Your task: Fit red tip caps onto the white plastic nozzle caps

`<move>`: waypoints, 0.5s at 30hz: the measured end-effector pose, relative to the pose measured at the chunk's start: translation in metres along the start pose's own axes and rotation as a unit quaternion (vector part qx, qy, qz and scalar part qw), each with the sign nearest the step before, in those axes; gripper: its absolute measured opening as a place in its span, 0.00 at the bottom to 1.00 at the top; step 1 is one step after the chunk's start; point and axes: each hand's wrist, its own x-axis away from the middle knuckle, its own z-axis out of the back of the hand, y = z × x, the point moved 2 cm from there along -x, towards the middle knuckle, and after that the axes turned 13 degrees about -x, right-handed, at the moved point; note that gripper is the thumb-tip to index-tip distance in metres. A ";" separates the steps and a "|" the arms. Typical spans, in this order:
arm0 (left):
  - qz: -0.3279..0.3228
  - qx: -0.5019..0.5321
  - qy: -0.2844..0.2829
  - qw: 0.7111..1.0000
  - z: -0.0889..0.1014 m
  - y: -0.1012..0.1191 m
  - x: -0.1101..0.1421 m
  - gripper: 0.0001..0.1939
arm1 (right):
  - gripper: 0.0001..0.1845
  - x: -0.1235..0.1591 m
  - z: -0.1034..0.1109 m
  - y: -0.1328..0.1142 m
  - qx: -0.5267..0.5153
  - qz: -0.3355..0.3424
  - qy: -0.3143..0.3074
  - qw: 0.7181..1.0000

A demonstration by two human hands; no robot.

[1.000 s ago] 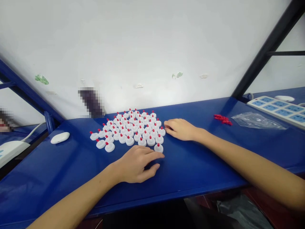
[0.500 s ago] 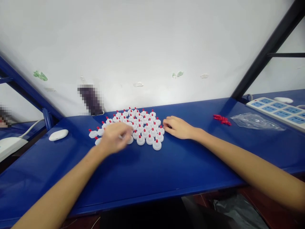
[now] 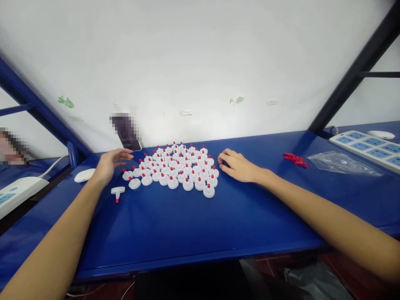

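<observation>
Several white caps with red tips [image 3: 175,166] stand packed together on the blue table [image 3: 187,225]. My left hand [image 3: 109,163] hovers at the cluster's left edge, fingers stretched out and empty. One cap [image 3: 118,191] lies tipped on its side just below that hand, apart from the group. My right hand [image 3: 238,166] rests on the table against the cluster's right edge, fingers curled, with nothing visible in them.
A small pile of red tips [image 3: 295,159] and a clear plastic bag [image 3: 342,163] lie at the right. A power strip [image 3: 365,146] sits far right, a white mouse-like object [image 3: 83,175] at the left, and a phone [image 3: 128,133] leans on the wall.
My left hand swept from the cluster's lower right edge across to its left side. One cap now lies toppled apart at the lower left. My right hand barely moved.
</observation>
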 end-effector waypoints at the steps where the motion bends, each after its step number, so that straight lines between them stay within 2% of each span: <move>1: 0.008 -0.004 -0.011 1.000 -0.004 -0.003 0.000 0.24 | 0.09 0.000 0.000 -0.001 0.002 0.001 -0.002 1.000; 4: 0.023 -0.003 -0.014 1.000 -0.012 -0.010 0.001 0.24 | 0.12 -0.001 0.000 0.005 0.004 0.001 -0.002 1.000; 7: 0.031 0.005 0.022 0.999 -0.016 -0.015 0.001 0.22 | 0.21 -0.005 -0.001 0.021 0.016 -0.007 0.007 1.000; 11: 0.028 -0.010 0.077 0.997 -0.023 -0.015 0.001 0.17 | 0.33 -0.008 0.000 0.040 0.018 -0.081 -0.006 0.997; 15: 0.026 -0.018 0.090 0.995 -0.032 -0.008 0.001 0.15 | 0.36 -0.006 0.000 0.036 0.015 -0.132 -0.022 0.991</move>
